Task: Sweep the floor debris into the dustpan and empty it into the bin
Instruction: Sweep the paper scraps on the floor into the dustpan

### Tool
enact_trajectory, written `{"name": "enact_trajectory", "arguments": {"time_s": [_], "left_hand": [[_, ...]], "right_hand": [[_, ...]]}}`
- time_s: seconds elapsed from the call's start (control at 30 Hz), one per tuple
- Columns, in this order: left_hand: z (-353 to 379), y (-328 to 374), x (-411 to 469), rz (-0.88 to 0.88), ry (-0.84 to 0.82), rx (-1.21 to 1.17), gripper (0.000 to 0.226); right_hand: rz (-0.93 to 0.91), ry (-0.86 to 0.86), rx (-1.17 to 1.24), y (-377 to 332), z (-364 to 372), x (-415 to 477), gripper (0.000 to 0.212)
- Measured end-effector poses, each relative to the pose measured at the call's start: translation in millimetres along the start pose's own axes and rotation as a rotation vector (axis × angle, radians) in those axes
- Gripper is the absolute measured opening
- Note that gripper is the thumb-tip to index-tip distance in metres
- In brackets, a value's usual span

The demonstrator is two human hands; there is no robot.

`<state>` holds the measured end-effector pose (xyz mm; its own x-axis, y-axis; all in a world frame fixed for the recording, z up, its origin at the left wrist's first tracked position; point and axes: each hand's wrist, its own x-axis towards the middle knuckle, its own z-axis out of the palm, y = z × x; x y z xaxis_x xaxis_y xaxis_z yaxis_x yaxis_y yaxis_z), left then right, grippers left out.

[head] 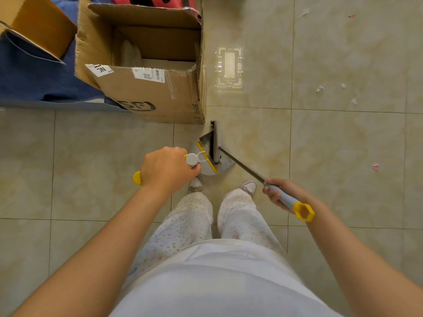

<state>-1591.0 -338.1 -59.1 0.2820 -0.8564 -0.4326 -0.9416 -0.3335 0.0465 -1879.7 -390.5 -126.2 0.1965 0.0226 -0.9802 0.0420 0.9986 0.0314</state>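
My left hand (166,167) grips the upright handle of a grey dustpan (225,164) with a yellow comb strip, standing on the tiled floor just ahead of my feet. My right hand (282,193) grips the grey broom handle (243,164) near its yellow hexagonal end. The grey broom head (216,139) sits at the dustpan's mouth. An open cardboard box (146,65) stands right behind the dustpan, with white material inside. Small white paper scraps (319,89) lie on the floor to the far right, and a pink scrap (375,167) lies further right.
A clear plastic blister tray (229,66) lies on the floor right of the box. A second cardboard box (36,26) rests on a blue cloth (34,78) at the far left. More scraps (303,13) lie at the top right. My feet (248,187) stand behind the dustpan.
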Motion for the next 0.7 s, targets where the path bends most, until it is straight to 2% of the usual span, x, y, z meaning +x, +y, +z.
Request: {"name": "enact_trajectory", "arguments": {"time_s": [0.13, 0.37, 0.57, 0.7], "left_hand": [[-2, -4, 2, 0.01, 0.014, -0.017, 0.045], [-4, -9, -4, -0.006, 0.051, -0.013, 0.046], [-13, 0, -2, 0.054, 0.07, -0.002, 0.048], [-19, 25, 8, 0.134, 0.073, -0.015, 0.048]], "right_hand": [[0.016, -0.051, 0.128, -5, -32, -19, 0.017], [-0.076, -0.002, 0.145, -7, -49, -31, 0.015], [-0.231, 0.19, -0.032, 6, -48, -19, 0.009], [-0.324, 0.28, -0.043, 22, -58, -20, 0.028]]}}
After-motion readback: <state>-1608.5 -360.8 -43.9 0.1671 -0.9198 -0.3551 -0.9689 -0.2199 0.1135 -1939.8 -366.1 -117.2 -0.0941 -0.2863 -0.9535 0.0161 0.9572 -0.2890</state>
